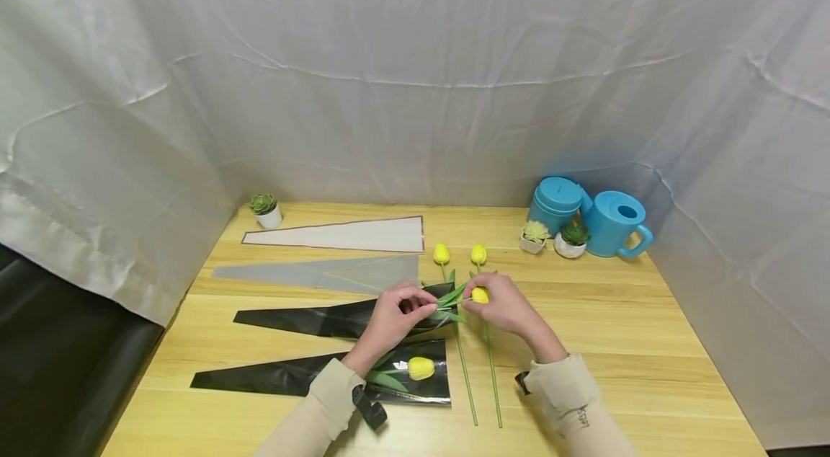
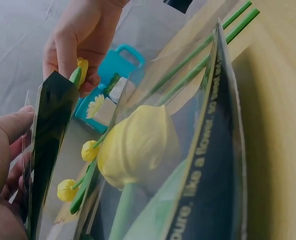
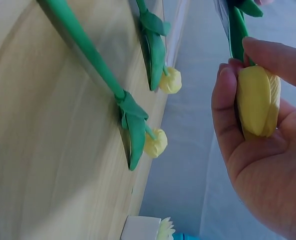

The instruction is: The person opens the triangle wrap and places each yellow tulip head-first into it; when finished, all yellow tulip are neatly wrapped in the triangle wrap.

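Your right hand [image 1: 502, 305] has a snug little pinch on a yellow tulip [image 1: 480, 295], thumb and fingers on the stem right under the bloom, with the bloom itself tucked back toward your palm. Your left hand [image 1: 398, 313] is pinching near the mouth of a black-and-clear flower sleeve [image 1: 285, 318], over at 9 o'clock from the right one. The bit that matters imo is the line between the two: the tulip's bloom end sits at about 3 o'clock, its stem heads off to 9, and the sleeve runs pretty much along that same line, wide mouth at 3, narrow tip at 9. The green leaves [image 1: 454, 295] are right at the mouth, between your hands; can't tell how much stem is inside. Right hand's nearer the bloom, left's nearer the mouth, so the right one has the say over where the flower points. Those leaves could snag on the rim. Also, two loose tulips [image 1: 442, 254] lie crosswise on the tabletop [image 1: 616, 370], blooms toward 12, stems toward 6.
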### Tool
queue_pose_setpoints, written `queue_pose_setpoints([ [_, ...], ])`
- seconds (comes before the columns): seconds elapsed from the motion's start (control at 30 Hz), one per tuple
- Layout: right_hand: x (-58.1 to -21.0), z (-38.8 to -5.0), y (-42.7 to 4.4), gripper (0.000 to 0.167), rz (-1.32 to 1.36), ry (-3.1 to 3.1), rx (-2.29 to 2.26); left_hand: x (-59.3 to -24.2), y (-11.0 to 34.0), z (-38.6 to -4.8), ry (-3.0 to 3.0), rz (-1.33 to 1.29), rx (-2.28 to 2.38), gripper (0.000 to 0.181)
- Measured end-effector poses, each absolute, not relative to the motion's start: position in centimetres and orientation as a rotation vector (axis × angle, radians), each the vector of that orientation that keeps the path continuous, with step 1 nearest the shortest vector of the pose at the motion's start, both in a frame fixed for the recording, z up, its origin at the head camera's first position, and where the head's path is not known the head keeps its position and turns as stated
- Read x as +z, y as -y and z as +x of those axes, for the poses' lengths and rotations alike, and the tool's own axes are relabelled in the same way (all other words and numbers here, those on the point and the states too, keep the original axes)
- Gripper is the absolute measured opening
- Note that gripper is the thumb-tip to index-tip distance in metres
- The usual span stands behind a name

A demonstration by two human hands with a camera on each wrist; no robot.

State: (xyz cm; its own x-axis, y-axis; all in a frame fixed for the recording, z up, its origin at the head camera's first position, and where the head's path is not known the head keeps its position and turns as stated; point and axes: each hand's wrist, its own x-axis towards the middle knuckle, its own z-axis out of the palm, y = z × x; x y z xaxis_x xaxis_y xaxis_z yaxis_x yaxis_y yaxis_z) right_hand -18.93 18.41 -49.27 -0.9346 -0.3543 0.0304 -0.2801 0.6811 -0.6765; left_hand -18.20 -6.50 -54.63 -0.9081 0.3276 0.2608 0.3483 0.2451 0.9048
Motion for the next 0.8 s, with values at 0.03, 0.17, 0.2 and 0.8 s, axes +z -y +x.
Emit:
queue_pose_setpoints([
  [0.03, -49.3, -18.9, -18.3, 0.006, -0.526, -2.784, -1.101, -54.6, 6.5, -18.2, 2.469, -0.664, -1.800, 0.010],
  [0.17, -49.4, -18.8, -17.8, 0.006, -0.521, -2.786, -1.111, -54.6, 6.3, -18.1, 2.469, -0.655, -1.813, 0.010],
  [0.2, -49.4, -18.7, -17.7, 0.007, -0.518, -2.787, -1.114, -54.6, 6.3, -18.1, 2.467, -0.653, -1.815, 0.010],
  [0.8, -49.4, -18.4, -17.3, 0.009, -0.464, -2.766, -1.179, -54.3, 8.0, -17.9, 2.487, -0.671, -1.739, 0.022],
])
